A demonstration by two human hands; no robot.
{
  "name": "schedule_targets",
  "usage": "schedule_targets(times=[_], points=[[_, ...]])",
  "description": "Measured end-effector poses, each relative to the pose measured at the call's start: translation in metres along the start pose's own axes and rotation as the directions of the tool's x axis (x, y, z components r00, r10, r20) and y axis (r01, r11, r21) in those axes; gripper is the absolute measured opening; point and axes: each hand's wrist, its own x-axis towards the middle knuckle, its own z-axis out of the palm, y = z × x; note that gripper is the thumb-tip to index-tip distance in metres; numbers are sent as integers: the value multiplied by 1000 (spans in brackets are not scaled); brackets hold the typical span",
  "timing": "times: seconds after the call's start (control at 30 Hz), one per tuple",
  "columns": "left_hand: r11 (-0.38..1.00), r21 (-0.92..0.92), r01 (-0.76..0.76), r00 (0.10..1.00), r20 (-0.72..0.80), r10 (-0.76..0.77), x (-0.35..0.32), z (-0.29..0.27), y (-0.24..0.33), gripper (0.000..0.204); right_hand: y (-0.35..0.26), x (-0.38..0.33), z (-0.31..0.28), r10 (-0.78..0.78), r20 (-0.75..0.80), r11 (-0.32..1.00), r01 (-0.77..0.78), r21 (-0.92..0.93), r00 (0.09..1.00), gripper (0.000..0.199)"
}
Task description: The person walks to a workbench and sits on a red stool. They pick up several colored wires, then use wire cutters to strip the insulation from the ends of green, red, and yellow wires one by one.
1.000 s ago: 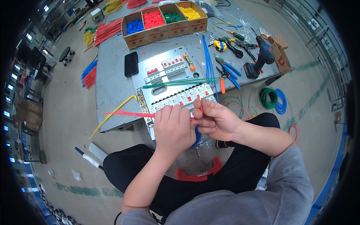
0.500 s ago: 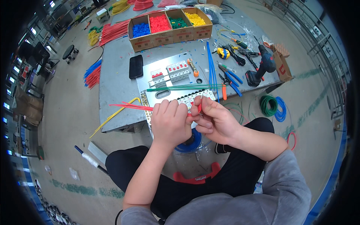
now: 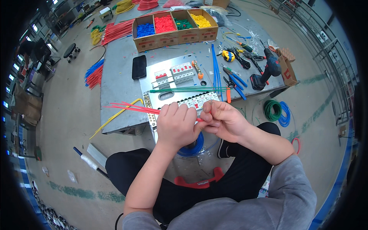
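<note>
My left hand (image 3: 175, 124) is closed around a bundle of red wires (image 3: 132, 107), whose long ends stick out to the left past the table's edge. Close beside it, my right hand (image 3: 226, 122) has its thumb and fingers pressed together near the short ends of the wires. Whatever sits in that pinch is hidden by the fingers. Beneath and beyond both hands lies a metal mounting plate (image 3: 153, 92) bearing circuit breakers (image 3: 182, 73), a row of white breakers (image 3: 207, 99) and a brass terminal bar (image 3: 150, 115). Green wires (image 3: 180, 90) lie across the plate.
A divided cardboard box (image 3: 165, 41) of coloured sleeves stands at the back. A black phone (image 3: 139, 68), blue wires (image 3: 215, 69), pliers (image 3: 238, 82), a tape measure (image 3: 228, 56) and a cordless drill (image 3: 268, 69) lie around the plate. Bent yellow wires (image 3: 111, 122) overhang the left edge.
The red piece that showed between my right fingertips is now covered by them. My right hand has turned slightly, and the red wires have shifted a little to the left.
</note>
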Motion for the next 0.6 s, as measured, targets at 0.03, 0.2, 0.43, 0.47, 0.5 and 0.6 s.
schedule_targets(times=[0.03, 0.2, 0.43, 0.47, 0.5, 0.6], points=[[1000, 14, -2, 1000, 4, 2, 2, -3, 1, 46, 0, 1, 0, -5, -3, 1000, 5, 2, 1000, 19], [996, 17, 82, 991, 100, -84, 1, -2, -4, 40, -6, 5, 2, -9, -136, 999, 3, -42, 991, 18], [963, 31, 267, 911, 318, -263, -5, -12, -21, 7, -66, 16, -40, -189, -256, 980, 166, -110, 948, 34], [960, 37, 279, 905, 323, -275, -9, -12, -21, 6, -64, 15, -41, -167, -310, 980, 123, -155, 936, 36], [955, 46, 294, 897, 331, -292, -14, -12, -23, 6, -60, 16, -37, -143, -362, 978, 75, -194, 921, 39], [914, 191, 358, 844, 353, -405, -24, -17, -45, 13, -56, 16, -48, -130, -415, 940, -21, -341, 901, 43]])
